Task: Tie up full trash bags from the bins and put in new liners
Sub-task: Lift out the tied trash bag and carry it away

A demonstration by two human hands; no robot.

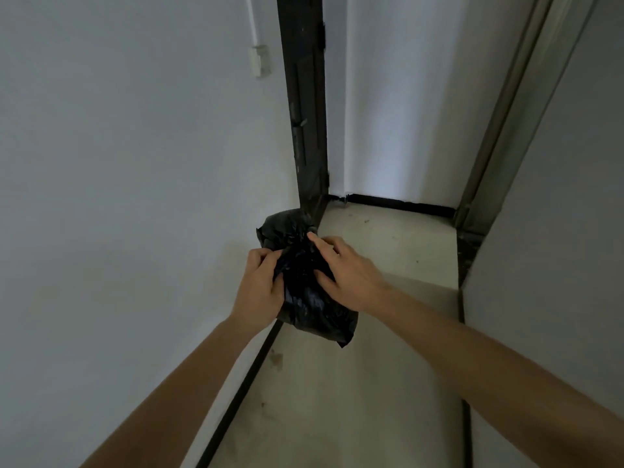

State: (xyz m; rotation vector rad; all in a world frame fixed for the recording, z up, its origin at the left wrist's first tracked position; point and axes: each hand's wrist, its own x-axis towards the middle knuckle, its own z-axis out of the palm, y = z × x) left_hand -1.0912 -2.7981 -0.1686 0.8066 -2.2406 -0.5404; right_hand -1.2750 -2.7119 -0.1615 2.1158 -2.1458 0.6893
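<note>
From the head camera, a crumpled black trash bag (pixel 312 307) is hanging in mid-air between both hands, above the floor (pixel 371 393) and close to the white wall (pixel 135 163). The left hand (pixel 261 285) is gripping the bag's side with curled fingers. The right hand (pixel 351 273) is lying against it with fingers mostly straight and spread. A dark door frame (pixel 309 113) is standing just behind.

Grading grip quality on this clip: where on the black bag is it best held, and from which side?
The bunched middle of the black bag, taken from both sides. The plastic gathers into a wad there; the left hand pinches its left edge and the right hand touches the right. The loose lower corner hangs free and would likely slip.
</note>
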